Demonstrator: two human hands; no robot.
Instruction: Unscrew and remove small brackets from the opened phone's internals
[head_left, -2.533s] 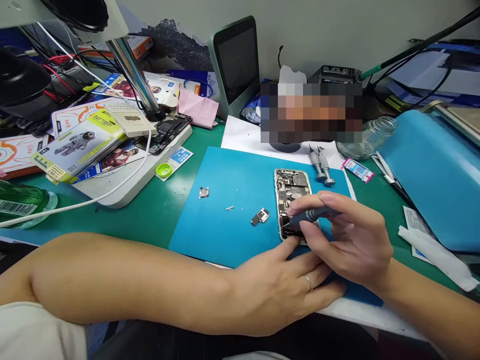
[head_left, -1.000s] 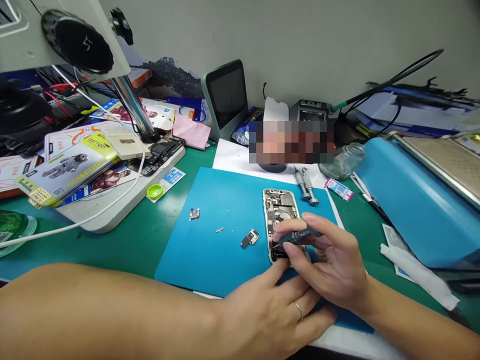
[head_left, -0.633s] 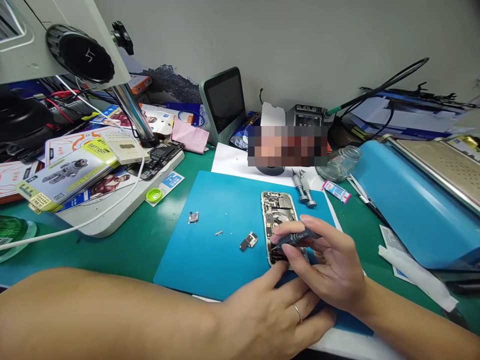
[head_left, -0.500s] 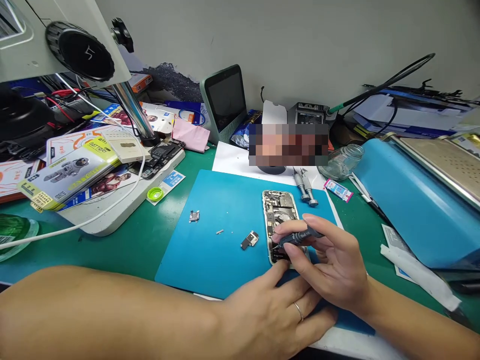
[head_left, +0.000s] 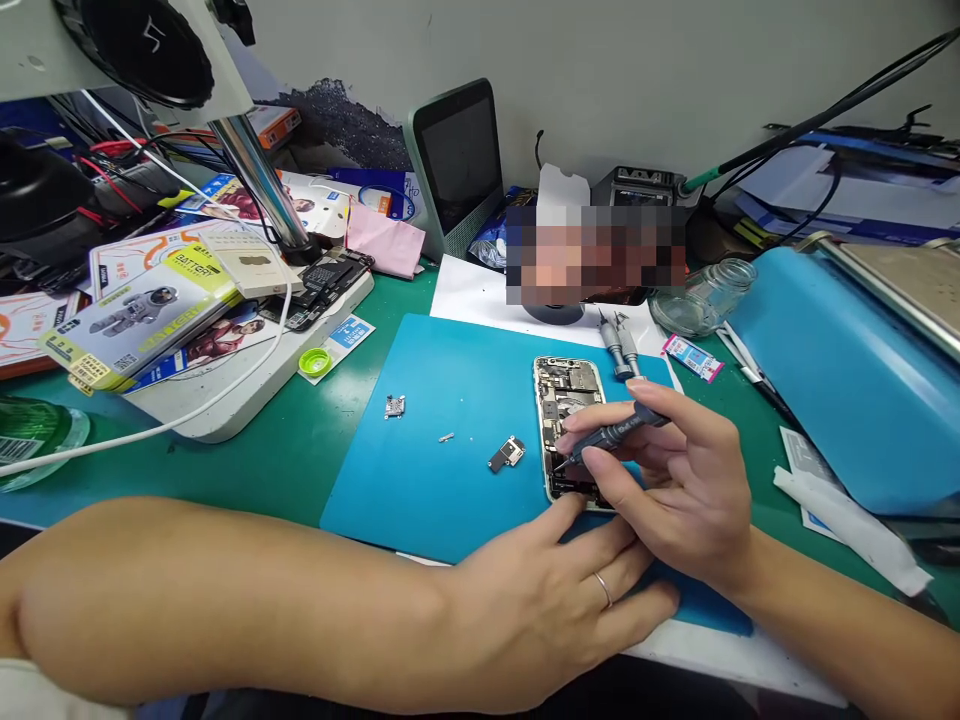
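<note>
An opened smartphone lies on the blue mat, its inner parts bare. My right hand grips a dark precision screwdriver between thumb and fingers, with the tip pointing down at the lower left part of the phone. My left hand, wearing a ring, lies palm down with its fingers stretched and apart; one fingertip touches the phone's bottom edge. Part of its fingers is hidden beneath my right hand. Left of the phone lie a small metal cover plate, a tiny silver piece and another small part.
Two grey screwdrivers stand beyond the phone, near a glass jar. A tablet-like screen stands at the back. On the left, a microscope post rises from a white base covered with boxes. A blue roll-shaped object sits at right.
The view has shifted, so the bench appears slightly higher and further right. Both hands stay at the phone, and the screwdriver tip remains over its lower left part.
</note>
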